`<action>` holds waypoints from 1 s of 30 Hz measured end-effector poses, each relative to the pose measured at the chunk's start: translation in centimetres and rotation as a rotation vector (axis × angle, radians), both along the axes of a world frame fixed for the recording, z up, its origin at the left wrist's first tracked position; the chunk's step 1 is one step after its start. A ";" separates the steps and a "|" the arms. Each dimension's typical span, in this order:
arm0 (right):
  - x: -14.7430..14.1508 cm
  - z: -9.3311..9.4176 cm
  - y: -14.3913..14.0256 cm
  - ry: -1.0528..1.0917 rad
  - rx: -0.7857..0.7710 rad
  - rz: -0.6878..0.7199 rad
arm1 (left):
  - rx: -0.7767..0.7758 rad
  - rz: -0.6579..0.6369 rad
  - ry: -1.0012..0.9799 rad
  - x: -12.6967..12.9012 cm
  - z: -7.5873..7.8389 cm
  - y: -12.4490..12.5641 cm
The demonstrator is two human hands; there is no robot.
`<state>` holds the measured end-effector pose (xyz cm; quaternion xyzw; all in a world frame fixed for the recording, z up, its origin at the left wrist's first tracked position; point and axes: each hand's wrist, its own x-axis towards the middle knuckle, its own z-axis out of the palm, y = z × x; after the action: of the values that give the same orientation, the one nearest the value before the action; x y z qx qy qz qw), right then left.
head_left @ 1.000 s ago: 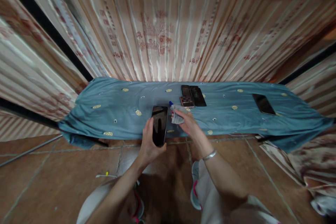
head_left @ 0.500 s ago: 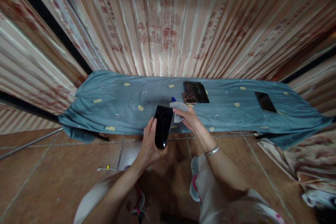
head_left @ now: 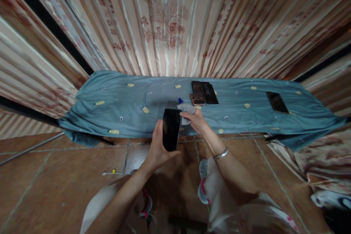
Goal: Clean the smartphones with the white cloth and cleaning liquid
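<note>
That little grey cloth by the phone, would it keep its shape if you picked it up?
Probably not. The grey cloth lies crumpled under the right hand, so it likely flops and drapes. It looks thin, hence light. Pushed across the blue cover, it would likely bunch rather than slide.

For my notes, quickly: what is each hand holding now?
Left hand: closed on the black phone.
Right hand: fingers on the grey cloth.

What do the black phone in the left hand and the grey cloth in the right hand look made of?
Black rectangular phone: glossy glass front, judging by its dark reflective sheen. Small grey cloth: soft matte fabric, crumpled in folds, possibly microfibre. Left hand grips the phone; right hand pinches the cloth.
</note>
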<state>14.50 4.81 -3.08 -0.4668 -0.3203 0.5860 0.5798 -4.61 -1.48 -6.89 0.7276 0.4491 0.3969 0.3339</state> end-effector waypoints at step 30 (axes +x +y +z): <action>-4.0 -0.7 -3.7 0.055 -0.188 0.450 | -0.587 0.382 -0.942 -1.5 1.5 4.9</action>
<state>10.47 1.11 -3.74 -0.4195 -0.3444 0.7400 0.3973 -6.08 3.46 -5.37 0.2560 0.4663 0.5897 0.6076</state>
